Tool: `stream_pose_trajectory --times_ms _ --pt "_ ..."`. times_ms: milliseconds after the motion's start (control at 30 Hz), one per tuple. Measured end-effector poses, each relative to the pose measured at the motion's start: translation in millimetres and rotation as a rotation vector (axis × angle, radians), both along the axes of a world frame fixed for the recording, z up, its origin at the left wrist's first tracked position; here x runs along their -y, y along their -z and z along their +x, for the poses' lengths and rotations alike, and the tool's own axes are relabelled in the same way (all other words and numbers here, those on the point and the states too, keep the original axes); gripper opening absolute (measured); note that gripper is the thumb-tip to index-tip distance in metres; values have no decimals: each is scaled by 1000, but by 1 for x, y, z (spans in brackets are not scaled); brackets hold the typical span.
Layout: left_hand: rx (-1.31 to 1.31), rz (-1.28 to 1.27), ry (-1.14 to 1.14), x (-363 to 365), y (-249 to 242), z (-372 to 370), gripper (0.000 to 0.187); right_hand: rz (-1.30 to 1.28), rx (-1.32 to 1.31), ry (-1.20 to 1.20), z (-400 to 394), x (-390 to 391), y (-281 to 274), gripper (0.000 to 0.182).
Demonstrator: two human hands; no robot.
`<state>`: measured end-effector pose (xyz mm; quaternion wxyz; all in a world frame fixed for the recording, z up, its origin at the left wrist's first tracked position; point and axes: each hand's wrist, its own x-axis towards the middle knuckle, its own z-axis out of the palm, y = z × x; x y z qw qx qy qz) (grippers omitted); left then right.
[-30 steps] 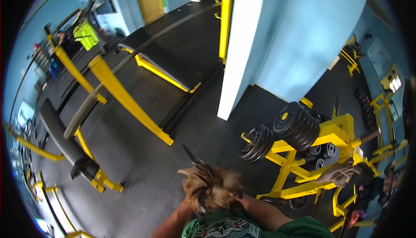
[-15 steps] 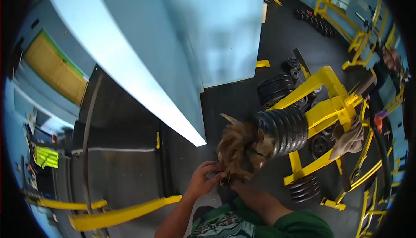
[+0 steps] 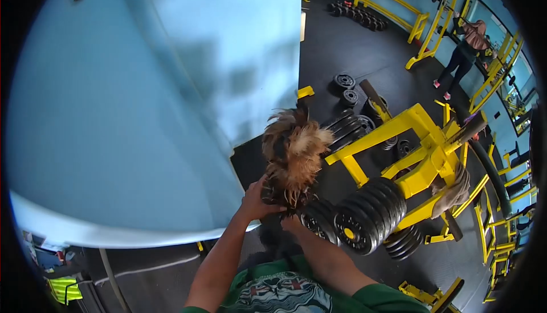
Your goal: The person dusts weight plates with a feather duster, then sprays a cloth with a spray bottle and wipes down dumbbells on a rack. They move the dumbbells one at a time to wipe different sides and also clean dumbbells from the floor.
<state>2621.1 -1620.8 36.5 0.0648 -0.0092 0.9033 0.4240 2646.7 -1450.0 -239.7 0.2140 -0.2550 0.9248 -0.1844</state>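
Observation:
A feather duster (image 3: 297,150) with brown and black feathers stands up in front of me, near the edge of the blue wall. My left hand (image 3: 255,200) is closed around the dark lower feathers at its base. Just below, my right hand (image 3: 292,223) is closed at the duster's lower end; its fingers and the handle are mostly hidden. To the right of the duster, a row of black weight plates (image 3: 370,216) is loaded on a yellow machine (image 3: 433,167).
The blue wall (image 3: 239,79) rises close on the left. More plates (image 3: 345,81) lie on the black floor, with dumbbells (image 3: 359,15) farther back. A grey towel (image 3: 453,193) hangs on the machine. Another person (image 3: 470,45) stands at a rack at the far right.
My view has swung, bringing the wall across the left side. The duster has gone from in front of the loaded plates to their upper left, its feathers now pointing up. Both hands stay at its base.

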Motion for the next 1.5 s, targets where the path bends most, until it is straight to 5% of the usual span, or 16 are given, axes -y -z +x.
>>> stream_pose_trajectory --times_ms 67,133,267,367,467,600,667,733,800,867,967,1167,1267,1500 --pt "147 5 51 9 57 -37 110 -76 -107 154 -16 11 11 32" --pt "120 -141 235 2 98 -66 113 -429 502 876 -33 25 -15 30" --pt "308 87 269 -20 92 -111 119 -538 695 961 -73 4 -53 26" --pt "425 -217 120 -16 82 -126 123 -718 957 1011 -104 15 -72 29" --pt "520 -322 131 -10 32 -158 128 -579 963 982 -147 12 -95 28" --pt "451 -303 82 -6 27 -184 130 -343 972 959 -174 -32 -89 32" --pt "436 -316 76 1 23 -201 130 -223 428 468 -175 -48 -26 40" --pt "360 -272 67 7 11 -205 132 -230 291 538 -179 -55 -36 42" --pt "349 -286 74 17 1 -202 131 38 264 90 -193 -71 -31 30" --pt "328 -298 89 33 4 -202 130 -99 232 331 -201 -71 -46 29" --pt "236 -180 -13 60 13 -202 123 -90 -41 241 -205 -71 -56 27" --pt "212 -91 -78 93 22 -219 118 177 138 -212 -275 -49 -30 31" --pt "262 -70 -80 103 32 -245 116 165 322 -58 -315 -34 -25 36" --pt "160 -90 105 83 47 -380 111 -4 280 -5 -437 15 -34 36"
